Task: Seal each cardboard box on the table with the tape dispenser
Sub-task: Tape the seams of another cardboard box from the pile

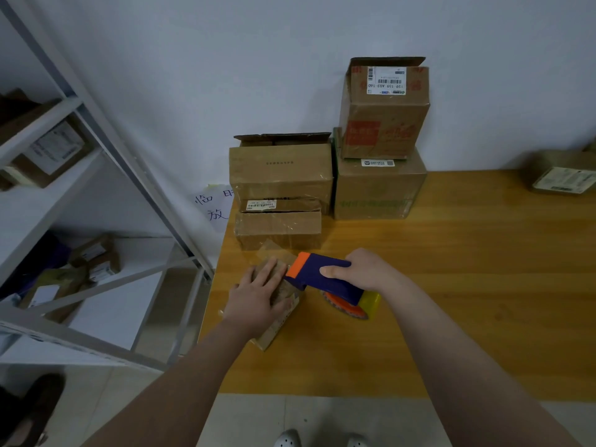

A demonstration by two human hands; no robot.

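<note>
The left hand [258, 296] lies flat on a small cardboard box [280, 324], while the right hand [364, 271] grips the tape dispenser [325, 279] just beside it.

Table [451, 285]: smooth wood-grain with a faint sheen. On it, box [277, 330] is matt cardboard, dispenser [325, 275] smooth plastic, tape roll [371, 301] glossy. Beside the table, shelf [32, 204] is painted metal.

Left hand [254, 301] lies flat, fingers straight; right hand [364, 272] curls in a grip.
</note>
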